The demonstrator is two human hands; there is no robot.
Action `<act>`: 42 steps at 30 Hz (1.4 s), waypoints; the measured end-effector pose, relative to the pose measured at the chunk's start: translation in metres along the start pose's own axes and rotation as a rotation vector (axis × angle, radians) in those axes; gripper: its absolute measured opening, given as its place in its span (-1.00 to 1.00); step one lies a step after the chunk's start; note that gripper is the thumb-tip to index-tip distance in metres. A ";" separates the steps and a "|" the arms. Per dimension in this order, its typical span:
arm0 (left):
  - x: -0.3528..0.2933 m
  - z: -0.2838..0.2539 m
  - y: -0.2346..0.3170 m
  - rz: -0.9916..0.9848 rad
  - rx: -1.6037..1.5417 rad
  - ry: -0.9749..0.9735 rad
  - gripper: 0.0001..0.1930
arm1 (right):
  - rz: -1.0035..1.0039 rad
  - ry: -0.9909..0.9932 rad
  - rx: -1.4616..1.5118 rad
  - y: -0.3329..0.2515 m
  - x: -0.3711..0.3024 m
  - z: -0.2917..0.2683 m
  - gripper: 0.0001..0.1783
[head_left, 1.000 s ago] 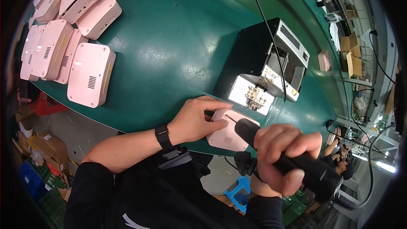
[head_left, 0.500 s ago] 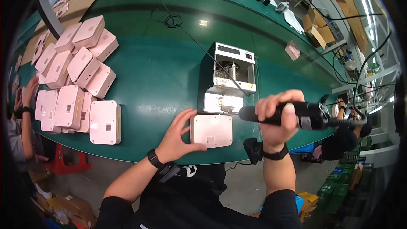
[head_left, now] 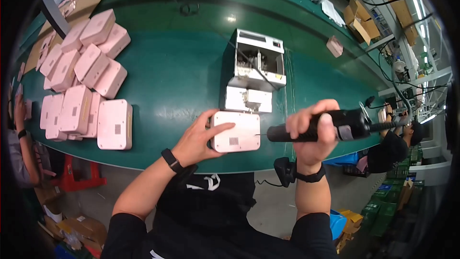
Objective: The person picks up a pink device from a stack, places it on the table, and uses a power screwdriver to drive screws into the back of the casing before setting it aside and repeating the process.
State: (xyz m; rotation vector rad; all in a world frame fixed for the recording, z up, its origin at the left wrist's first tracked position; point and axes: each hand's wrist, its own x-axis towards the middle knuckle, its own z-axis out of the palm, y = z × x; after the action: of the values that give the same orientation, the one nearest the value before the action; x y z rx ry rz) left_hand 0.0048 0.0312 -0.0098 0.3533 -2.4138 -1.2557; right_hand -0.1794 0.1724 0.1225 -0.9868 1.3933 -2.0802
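A pale pink plastic case (head_left: 244, 139) with a small vent grille and corner screw holes lies on the green table in front of me. My left hand (head_left: 199, 135) grips its left side, thumb at the near edge and one finger across the top. In my right hand (head_left: 314, 132) is a black electric screwdriver (head_left: 347, 125), held almost level and pointing left. Its thin bit reaches over the right part of the case; whether it touches cannot be made out. Just beyond the case stands a screw feeder (head_left: 258, 62), a boxy black and white machine with an open window.
Several similar pink cases (head_left: 79, 108) are piled at the left. A small pink block (head_left: 334, 46) lies at the far right. A dark cable (head_left: 261, 74) hangs across the feeder. Other people work at the left, right and far side; a red stool (head_left: 79, 175) stands below.
My left hand has closed around the case, a finger now lying over its top. The screwdriver has moved from beside the feeder's front to the case's right part. The whole view has shifted slightly.
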 end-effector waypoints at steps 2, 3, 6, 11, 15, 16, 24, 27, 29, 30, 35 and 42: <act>-0.004 0.003 0.001 -0.006 0.002 0.008 -0.22 | -0.065 -0.015 0.026 -0.005 -0.013 -0.008 -0.72; -0.002 0.003 0.000 0.011 0.017 0.017 -0.22 | -0.060 -0.007 0.021 -0.006 -0.017 -0.010 -0.72; -0.001 0.003 0.000 0.022 0.026 0.023 -0.23 | -0.076 -0.054 -0.040 -0.008 -0.025 -0.016 -0.68; -0.001 0.006 0.002 0.012 0.020 0.031 -0.22 | -0.058 -0.017 -0.046 0.003 -0.031 -0.017 -0.67; -0.002 0.006 0.002 0.004 0.021 0.030 -0.22 | -0.047 -0.023 -0.046 0.015 -0.035 -0.017 -0.68; -0.002 0.006 0.002 0.001 0.021 0.029 -0.22 | -0.039 -0.027 -0.036 0.015 -0.035 -0.017 -0.68; -0.002 0.007 0.000 0.010 0.023 0.045 -0.22 | -0.018 -0.060 -0.039 0.018 -0.033 -0.016 -0.69; -0.003 0.009 0.000 0.002 0.027 0.040 -0.22 | -0.003 -0.079 -0.112 0.013 -0.026 -0.012 -0.70; -0.004 0.006 -0.002 -0.009 0.039 0.038 -0.21 | -0.040 -0.092 -0.032 0.003 -0.010 0.004 -0.72; -0.004 0.006 -0.001 -0.010 0.036 0.034 -0.22 | -0.058 -0.095 0.002 -0.001 -0.003 0.010 -0.72; -0.006 0.006 0.003 -0.032 0.023 0.017 -0.22 | -0.197 -0.069 0.028 0.005 0.039 0.025 -0.72; -0.005 0.007 -0.001 -0.021 0.027 0.037 -0.24 | -0.022 -0.086 -0.060 0.016 0.036 0.015 -0.69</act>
State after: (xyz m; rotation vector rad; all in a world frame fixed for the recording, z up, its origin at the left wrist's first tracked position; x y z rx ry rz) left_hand 0.0059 0.0373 -0.0153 0.4065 -2.4037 -1.2159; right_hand -0.1910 0.1321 0.1229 -1.1074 1.4149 -1.9971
